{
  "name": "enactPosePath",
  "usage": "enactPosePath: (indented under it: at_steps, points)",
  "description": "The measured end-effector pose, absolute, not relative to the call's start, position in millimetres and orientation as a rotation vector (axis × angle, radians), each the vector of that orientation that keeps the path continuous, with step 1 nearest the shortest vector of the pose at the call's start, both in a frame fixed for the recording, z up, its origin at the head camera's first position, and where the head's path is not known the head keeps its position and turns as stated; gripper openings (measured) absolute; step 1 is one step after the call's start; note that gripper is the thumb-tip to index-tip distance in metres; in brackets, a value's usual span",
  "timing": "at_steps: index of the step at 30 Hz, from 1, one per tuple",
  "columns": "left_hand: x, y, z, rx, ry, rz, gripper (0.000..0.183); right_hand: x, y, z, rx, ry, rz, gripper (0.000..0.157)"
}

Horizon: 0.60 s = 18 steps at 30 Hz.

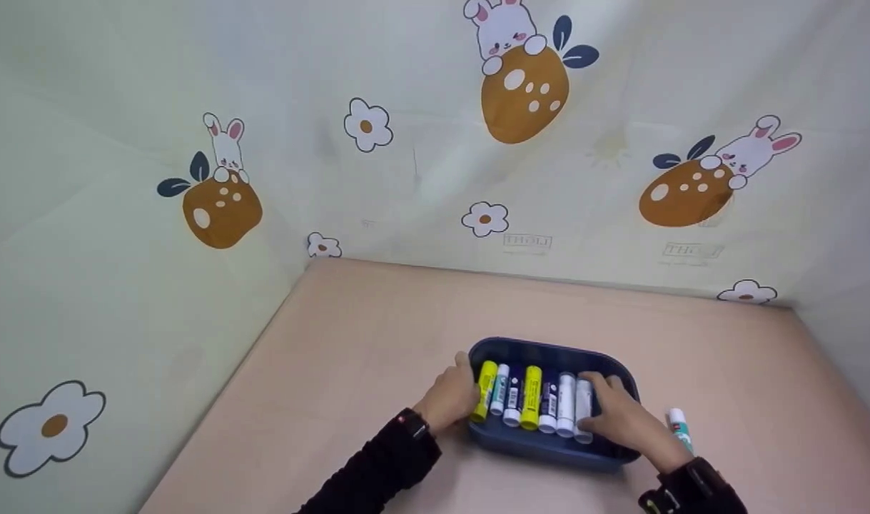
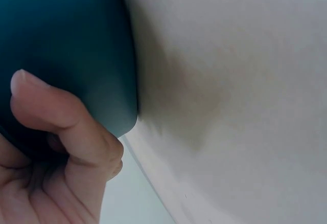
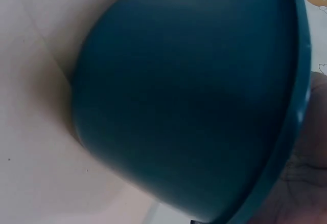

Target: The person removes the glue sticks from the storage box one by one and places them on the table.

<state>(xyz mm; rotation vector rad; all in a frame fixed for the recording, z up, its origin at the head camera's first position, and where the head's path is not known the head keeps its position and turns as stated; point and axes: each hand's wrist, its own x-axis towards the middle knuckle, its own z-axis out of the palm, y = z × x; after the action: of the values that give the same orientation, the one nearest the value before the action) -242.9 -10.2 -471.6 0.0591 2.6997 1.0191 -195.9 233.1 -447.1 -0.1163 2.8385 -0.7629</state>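
Note:
A dark blue plastic bin (image 1: 549, 450) holds a row of several glue sticks (image 1: 530, 400), some yellow, some white with dark or teal labels. My left hand (image 1: 449, 392) grips the bin's left end; in the left wrist view, a bent digit of that hand (image 2: 66, 127) lies against the bin's outer wall (image 2: 76, 40). Reaching over the right side, my right hand (image 1: 620, 417) pinches the rightmost white glue stick (image 1: 583, 408) between thumb and fingers inside the bin. In the right wrist view the bin's wall (image 3: 184, 96) hides most of this hand.
Another white and teal glue stick (image 1: 679, 427) lies on the table right of the bin, partly behind my right wrist. The pinkish tabletop (image 1: 377, 321) meets pale walls printed with rabbits and flowers (image 1: 484, 219) at the back and sides.

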Motion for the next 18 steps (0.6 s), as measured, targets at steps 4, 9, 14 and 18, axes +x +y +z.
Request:
enactPosePath:
  at_steps: [4, 9, 14, 18]
  points:
    - [-243, -10, -472, 0.034, 2.692, 1.016, 0.058, -199, 231, -451, -0.098, 2.831, -0.774, 0.074]
    - [-243, -9, -471, 0.019, 2.697, 0.992, 0.056, -202, 230, -459, -0.093, 2.846, -0.758, 0.064]
    - [-243, -9, -471, 0.032, 2.704, 0.979, 0.053, -203, 228, -467, -0.045, 2.877, -0.764, 0.056]
    - [-243, -9, -471, 0.056, 2.711, 0.975, 0.056, -201, 227, -468, -0.017, 2.884, -0.796, 0.05]
